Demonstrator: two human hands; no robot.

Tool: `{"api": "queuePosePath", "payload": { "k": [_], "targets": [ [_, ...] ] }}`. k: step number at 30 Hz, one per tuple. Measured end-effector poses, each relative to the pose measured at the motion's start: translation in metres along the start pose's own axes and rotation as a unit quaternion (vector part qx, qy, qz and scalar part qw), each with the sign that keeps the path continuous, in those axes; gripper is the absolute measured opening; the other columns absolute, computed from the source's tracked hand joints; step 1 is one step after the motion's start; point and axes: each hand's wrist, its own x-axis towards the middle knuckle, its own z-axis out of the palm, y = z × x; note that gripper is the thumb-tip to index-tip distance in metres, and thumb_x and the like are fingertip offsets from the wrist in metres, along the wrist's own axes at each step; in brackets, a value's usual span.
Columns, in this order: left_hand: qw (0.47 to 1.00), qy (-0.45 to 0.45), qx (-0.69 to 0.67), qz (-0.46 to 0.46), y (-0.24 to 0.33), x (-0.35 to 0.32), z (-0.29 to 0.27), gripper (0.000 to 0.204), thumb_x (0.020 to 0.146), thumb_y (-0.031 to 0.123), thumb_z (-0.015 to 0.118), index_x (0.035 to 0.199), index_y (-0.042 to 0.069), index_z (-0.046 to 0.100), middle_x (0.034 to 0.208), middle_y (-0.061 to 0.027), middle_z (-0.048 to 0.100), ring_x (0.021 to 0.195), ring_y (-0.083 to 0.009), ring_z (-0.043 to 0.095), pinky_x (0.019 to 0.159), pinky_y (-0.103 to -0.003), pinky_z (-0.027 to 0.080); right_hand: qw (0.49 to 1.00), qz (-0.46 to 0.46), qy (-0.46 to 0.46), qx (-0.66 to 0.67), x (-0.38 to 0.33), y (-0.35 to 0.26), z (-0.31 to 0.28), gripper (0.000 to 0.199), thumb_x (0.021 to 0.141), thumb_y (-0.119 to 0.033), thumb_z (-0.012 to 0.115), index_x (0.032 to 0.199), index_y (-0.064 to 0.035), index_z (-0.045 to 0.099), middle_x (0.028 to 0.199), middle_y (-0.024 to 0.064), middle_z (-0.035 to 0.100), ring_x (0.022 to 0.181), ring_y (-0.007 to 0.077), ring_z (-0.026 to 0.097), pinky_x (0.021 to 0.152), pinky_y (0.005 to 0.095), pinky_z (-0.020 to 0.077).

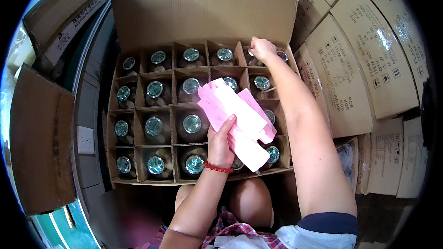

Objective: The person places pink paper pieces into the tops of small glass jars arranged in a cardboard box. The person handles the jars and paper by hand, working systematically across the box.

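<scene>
My left hand (221, 145) grips a fanned bunch of pink paper slips (237, 110) over the right middle of an open cardboard box (159, 180). The thumb lies on top of the slips. Rows of clear glass bottles with round greenish mouths, such as this bottle (191, 123), stand upright in the box's divider cells. My right hand (263, 50) reaches to the far right corner, its fingers curled down at the mouth of a bottle (251, 57). What those fingers hold, if anything, is hidden. The slips cover some bottles below them.
The box's far flap (203, 9) stands raised. Stacked cartons (364, 50) rise along the right side. On the left are a brown cardboard piece (41, 143), an open carton (64, 14) and a white wall socket (85, 139). My knees (253, 202) are against the near side.
</scene>
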Motion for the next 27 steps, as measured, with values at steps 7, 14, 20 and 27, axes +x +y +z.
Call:
{"api": "queuePosePath", "payload": {
  "k": [7, 14, 20, 27],
  "targets": [
    [1.0, 0.009, -0.008, 0.011, 0.008, -0.004, -0.001, 0.042, 0.085, 0.007, 0.063, 0.123, -0.002, 0.046, 0.112, -0.0102, 0.059, 0.103, -0.0192, 0.058, 0.089, -0.032, 0.048, 0.987, -0.098, -0.091, 0.09, -0.025, 0.011, -0.041, 0.056, 0.073, -0.026, 0.068, 0.118, 0.0003, 0.05, 0.109, 0.0208, 0.061, 0.107, 0.0332, 0.057, 0.09, 0.0404, 0.0452],
    [1.0, 0.024, -0.006, 0.014, 0.006, 0.004, -0.003, 0.047, 0.084, 0.006, 0.063, 0.126, -0.003, 0.042, 0.115, -0.0114, 0.057, 0.103, -0.0213, 0.058, 0.091, -0.034, 0.048, 0.993, -0.038, 0.042, -0.102, -0.061, 0.038, -0.065, 0.019, 0.081, -0.019, 0.058, 0.097, -0.013, 0.067, 0.105, 0.0144, 0.064, 0.094, 0.0298, 0.064, 0.075, 0.0431, 0.0517],
    [0.997, 0.055, 0.009, 0.046, 0.013, 0.004, -0.007, 0.037, 0.086, 0.01, 0.059, 0.12, -0.001, 0.049, 0.11, -0.0114, 0.061, 0.099, -0.0233, 0.062, 0.085, -0.036, 0.052, 0.989, -0.067, -0.033, -0.129, -0.117, -0.005, -0.125, 0.02, 0.083, -0.032, 0.059, 0.089, -0.0165, 0.069, 0.083, 0.0119, 0.067, 0.083, 0.0289, 0.065, 0.072, 0.042, 0.0517],
    [0.999, 0.03, -0.007, 0.02, 0.011, 0.003, -0.006, 0.053, 0.082, 0.006, 0.064, 0.129, -0.002, 0.039, 0.119, -0.0128, 0.055, 0.108, -0.0235, 0.057, 0.091, -0.035, 0.049, 0.967, -0.12, -0.172, -0.145, -0.119, -0.005, -0.076, 0.022, 0.08, -0.032, 0.061, 0.089, -0.0138, 0.07, 0.087, 0.0127, 0.068, 0.085, 0.0315, 0.066, 0.071, 0.043, 0.0527]
  ]
}}
